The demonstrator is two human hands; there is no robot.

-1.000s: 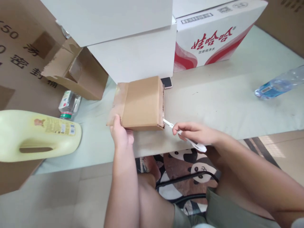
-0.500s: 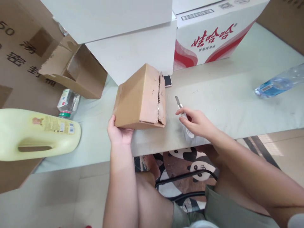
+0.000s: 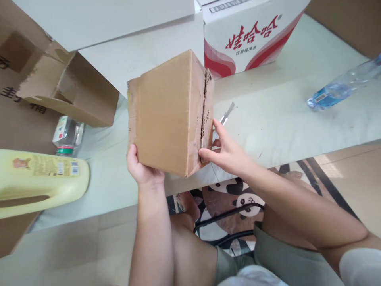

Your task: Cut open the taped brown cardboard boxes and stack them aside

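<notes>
A brown cardboard box [image 3: 162, 119] is held up, tilted, over the pale-covered table. My left hand [image 3: 144, 169] grips its lower left corner, thumb on the near face and the other fingers hidden beneath. On the right side of the box runs an open seam between worn flaps [image 3: 206, 115]. My right hand [image 3: 224, 149] touches these flaps with thumb and fingertips. It also holds a utility knife [image 3: 228, 113], whose blade points up and away to the right; the handle is mostly hidden behind the fingers.
An opened cardboard box [image 3: 89, 91], a clear bottle with a green cap [image 3: 68, 135] and a big yellow jug [image 3: 44, 182] stand left. White cartons [image 3: 143, 51] and a red-and-white carton [image 3: 247, 43] line the back. A water bottle [image 3: 333, 93] lies right on the table [image 3: 285, 115].
The cardboard box has been raised and turned, showing more of its broad face. My right hand has moved left with the knife and now touches the box's flaps. The view has shifted right.
</notes>
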